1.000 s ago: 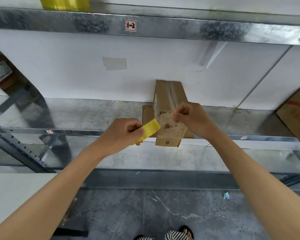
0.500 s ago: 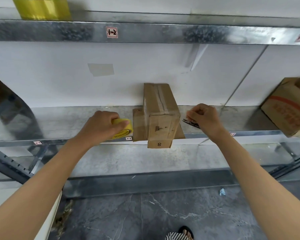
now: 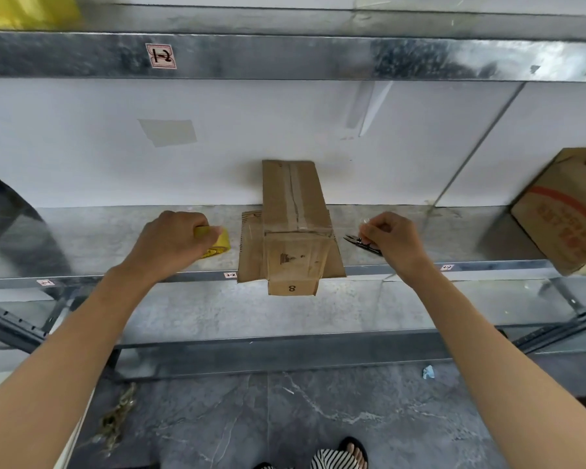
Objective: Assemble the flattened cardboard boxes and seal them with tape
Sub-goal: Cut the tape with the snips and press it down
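Observation:
A narrow assembled cardboard box (image 3: 295, 211) lies on the metal shelf (image 3: 99, 238). Clear tape runs along its top seam, and its front end marked "8" hangs over the shelf edge. It rests on a flattened piece of cardboard (image 3: 251, 252). My left hand (image 3: 173, 242) grips a yellow tape roll (image 3: 220, 244) that sits on the shelf left of the box. My right hand (image 3: 393, 238), right of the box, has its fingers curled over small black snips (image 3: 354, 241) lying on the shelf.
A larger open carton (image 3: 562, 211) with red print stands tilted at the shelf's right end. Another shelf beam (image 3: 285, 55) runs overhead, with something yellow (image 3: 27, 11) on it at the far left. Below are a lower shelf and a grey stone floor.
Both hands have moved away from the box's front end. The left brought the tape roll down onto the shelf at the left. The right went to the shelf at the right with the snips.

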